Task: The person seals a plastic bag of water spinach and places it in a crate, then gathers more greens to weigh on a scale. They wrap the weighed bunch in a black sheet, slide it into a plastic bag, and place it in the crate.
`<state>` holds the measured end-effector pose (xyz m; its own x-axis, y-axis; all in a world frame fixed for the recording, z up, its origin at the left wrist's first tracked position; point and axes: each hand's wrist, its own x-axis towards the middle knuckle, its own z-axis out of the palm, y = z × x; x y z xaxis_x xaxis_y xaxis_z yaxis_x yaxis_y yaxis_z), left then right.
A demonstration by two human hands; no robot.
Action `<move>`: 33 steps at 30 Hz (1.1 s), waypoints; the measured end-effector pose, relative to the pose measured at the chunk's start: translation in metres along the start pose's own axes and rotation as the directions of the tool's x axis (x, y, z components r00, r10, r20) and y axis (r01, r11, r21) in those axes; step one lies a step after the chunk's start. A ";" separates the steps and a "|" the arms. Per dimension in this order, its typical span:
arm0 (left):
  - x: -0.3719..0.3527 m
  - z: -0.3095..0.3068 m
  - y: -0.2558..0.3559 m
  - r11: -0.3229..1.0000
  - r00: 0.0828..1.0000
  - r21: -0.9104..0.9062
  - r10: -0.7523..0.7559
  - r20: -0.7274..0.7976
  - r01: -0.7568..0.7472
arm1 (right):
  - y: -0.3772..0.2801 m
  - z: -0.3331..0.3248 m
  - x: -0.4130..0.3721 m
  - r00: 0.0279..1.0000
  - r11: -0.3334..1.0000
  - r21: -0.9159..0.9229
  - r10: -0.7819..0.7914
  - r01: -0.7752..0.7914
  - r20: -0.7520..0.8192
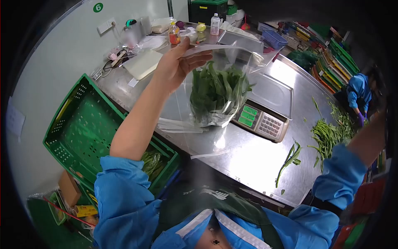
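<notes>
Got a clear plastic bag point(241, 95) of leafy greens point(211, 89) just left of the digital scale point(265, 118), held near its mouth in the left hand point(178, 64), fingers loosely bent. Can't tell the right hand's point(377, 118) grip, well right of the scale, lost in shadow.

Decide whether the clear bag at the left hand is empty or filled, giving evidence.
Filled, at least partly: leafy greens show through the clear bag, bunched inside it.
</notes>
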<state>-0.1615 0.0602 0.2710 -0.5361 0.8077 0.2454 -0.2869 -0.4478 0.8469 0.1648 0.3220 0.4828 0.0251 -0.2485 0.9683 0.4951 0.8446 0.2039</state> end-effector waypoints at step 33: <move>-0.248 -0.019 -0.015 0.952 0.962 -0.224 0.240 0.133 -0.207 | -0.203 0.036 -0.320 0.738 0.580 0.683 -0.196 -0.444 0.646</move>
<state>-0.0394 -0.1408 0.1881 -0.4785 0.7202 0.5024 -0.3398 -0.6794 0.6504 0.0250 0.2467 0.1368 -0.6392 -0.0422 0.7679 -0.3168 0.9243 -0.2129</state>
